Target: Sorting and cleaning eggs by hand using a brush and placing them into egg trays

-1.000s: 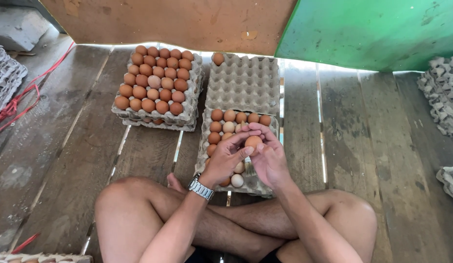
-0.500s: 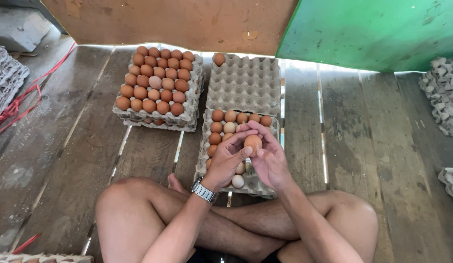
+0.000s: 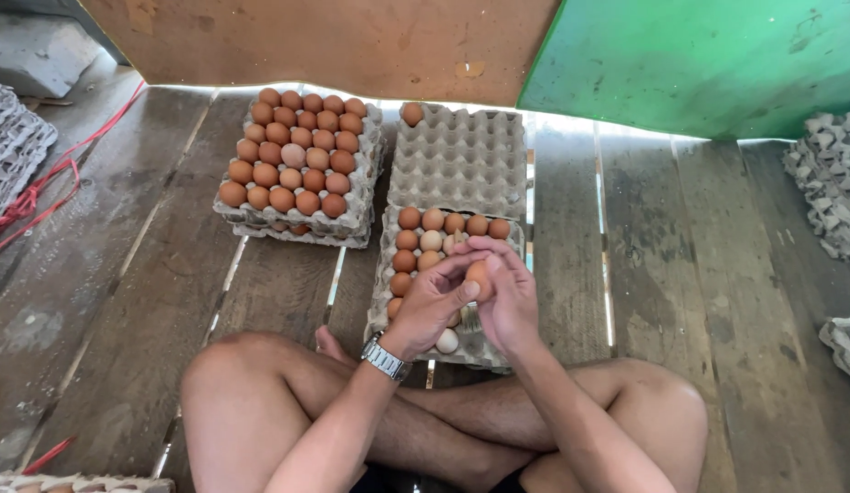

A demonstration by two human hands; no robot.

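Observation:
Both my hands hold one brown egg (image 3: 478, 277) over the near grey egg tray (image 3: 385, 290), which carries several brown and pale eggs. My left hand (image 3: 431, 306), with a metal wristwatch, cups the egg from the left. From the right, my right hand (image 3: 512, 297) wraps around it. A white egg (image 3: 447, 340) lies in the tray just below my hands. Behind it is a second grey tray (image 3: 461, 155) with a single brown egg (image 3: 411, 113) in its far left corner.
A stack of trays full of brown eggs (image 3: 297, 155) stands at the back left on the wooden plank floor (image 3: 644, 256). Empty grey trays are piled at the right edge (image 3: 831, 183) and left edge (image 3: 10, 146). A red cord (image 3: 41, 196) lies at left. My crossed legs are below.
My hands have stayed over the near tray, turning the brown egg slightly between the fingers. Nothing else has moved.

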